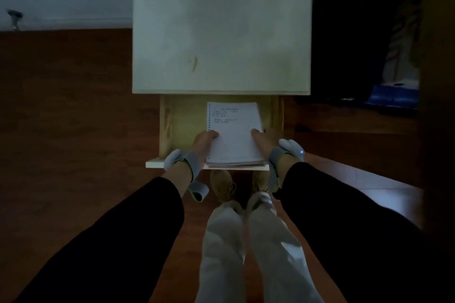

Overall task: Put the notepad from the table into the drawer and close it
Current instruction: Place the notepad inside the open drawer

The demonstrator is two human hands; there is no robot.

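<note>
Notepad (234, 133): spiral-bound, open to a handwritten page, lying in the open drawer (170, 125) under the front edge of the table (221, 27).
Left hand (204, 141): grips the notepad's left edge.
Right hand (264, 140): grips its right edge.
Drawer: pulled out, front panel nearest the person.

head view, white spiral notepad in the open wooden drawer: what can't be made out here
- Handwriting on the white spiral notepad: too small and dim in the head view to read.
- Back of the open wooden drawer: hidden under the pale tabletop.
- Fingers of the left hand and right hand below the pad: covered by the pages.
- Whether the pad lies flat on the drawer floor: cannot tell.
- Dark objects at right: too dim to identify.
</note>
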